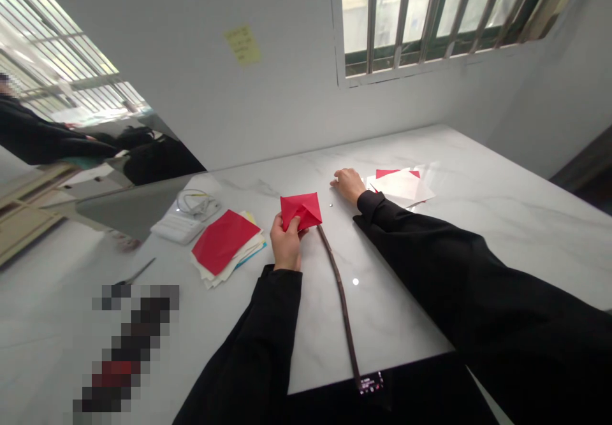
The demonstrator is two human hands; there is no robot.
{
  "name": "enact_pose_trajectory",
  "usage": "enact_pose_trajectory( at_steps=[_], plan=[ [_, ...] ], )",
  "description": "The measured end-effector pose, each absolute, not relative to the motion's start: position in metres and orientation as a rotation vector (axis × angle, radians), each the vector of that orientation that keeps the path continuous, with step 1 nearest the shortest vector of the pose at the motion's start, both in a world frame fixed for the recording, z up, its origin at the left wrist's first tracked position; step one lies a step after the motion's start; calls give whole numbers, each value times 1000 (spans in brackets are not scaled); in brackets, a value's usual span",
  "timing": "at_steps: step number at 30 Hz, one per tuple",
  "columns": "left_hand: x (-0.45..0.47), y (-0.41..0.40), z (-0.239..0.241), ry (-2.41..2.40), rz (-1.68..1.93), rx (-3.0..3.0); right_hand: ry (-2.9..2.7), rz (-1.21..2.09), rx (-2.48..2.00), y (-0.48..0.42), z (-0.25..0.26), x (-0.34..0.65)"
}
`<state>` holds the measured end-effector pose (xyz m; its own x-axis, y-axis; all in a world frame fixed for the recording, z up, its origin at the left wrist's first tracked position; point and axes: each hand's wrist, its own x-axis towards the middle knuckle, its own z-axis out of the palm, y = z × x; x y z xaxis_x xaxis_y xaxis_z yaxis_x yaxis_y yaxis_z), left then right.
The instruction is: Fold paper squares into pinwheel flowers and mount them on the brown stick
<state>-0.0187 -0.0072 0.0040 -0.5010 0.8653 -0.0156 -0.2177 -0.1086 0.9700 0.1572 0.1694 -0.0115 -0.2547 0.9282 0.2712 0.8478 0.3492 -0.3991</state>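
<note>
My left hand (287, 244) is closed on a folded red paper piece (302, 209), holding it just above the white marble table (478, 221). A thin dark stick (340, 291) runs from under that paper toward the table's near edge. My right hand (349, 184) rests farther back on the table, fingers curled down on the surface next to a tiny pale bead (331, 206). Whether the fingers hold anything is hidden. Just right of that hand lies a small pile of white and red sheets (401, 186).
A stack of coloured paper topped by a red sheet (224, 243) lies left of my left hand. Behind it are a white box (178, 227) and coiled wire (196, 203). Scissors (136, 275) lie at the left. A person in black (43, 138) sits far left.
</note>
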Motion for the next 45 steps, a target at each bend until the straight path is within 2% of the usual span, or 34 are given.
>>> enact_pose_trajectory(
  at_steps=[11,26,35,45],
  plan=[
    [-18,-6,1,1336,1703,788,-2170,246,-1605,166,-11,161],
    [-19,-2,3,1339,1674,799,-2058,366,-1467,79,-21,192],
    [-20,0,2,1374,1694,803,-2009,466,-1432,82,-17,199],
    [-27,1,5,1374,1699,766,-1972,423,-1487,85,-19,202]
  ],
)
